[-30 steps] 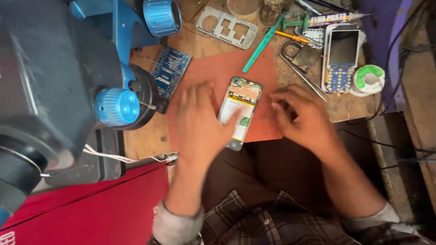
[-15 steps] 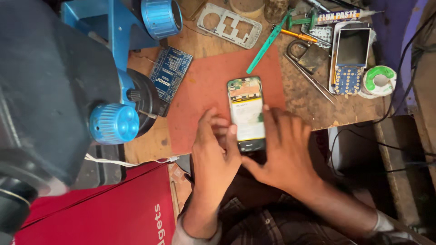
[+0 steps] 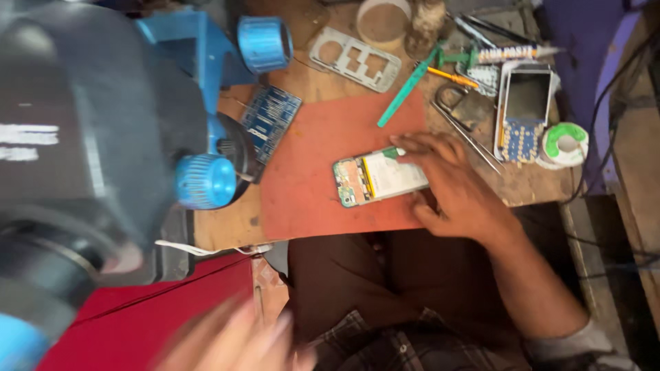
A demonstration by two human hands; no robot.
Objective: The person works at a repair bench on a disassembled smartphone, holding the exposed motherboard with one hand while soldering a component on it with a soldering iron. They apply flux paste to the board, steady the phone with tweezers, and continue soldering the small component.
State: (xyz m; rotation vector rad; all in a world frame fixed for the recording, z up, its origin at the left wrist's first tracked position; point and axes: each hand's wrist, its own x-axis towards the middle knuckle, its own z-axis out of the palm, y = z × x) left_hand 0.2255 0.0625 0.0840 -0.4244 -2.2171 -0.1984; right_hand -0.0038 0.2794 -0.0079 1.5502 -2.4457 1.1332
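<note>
Left hand [image 3: 234, 340] has left the opened phone [image 3: 379, 178]; right hand [image 3: 457, 185] stays.

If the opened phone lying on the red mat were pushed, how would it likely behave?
The flat opened phone with exposed board and battery would probably slide, not roll. It looks stiff but fragile, its internals uncovered. The right hand resting on it and the red mat likely curb slipping.

A: Mat [image 3: 323, 154], worktop's middle?
B: Orange-red. The opened phone [image 3: 378, 180] on it shows white, green and orange.
A: Back edge?
B: Grey metal frame [image 3: 354, 58]; teal pry tool [image 3: 407, 88]. Circuit board [image 3: 271, 120]: dark blue.
</note>
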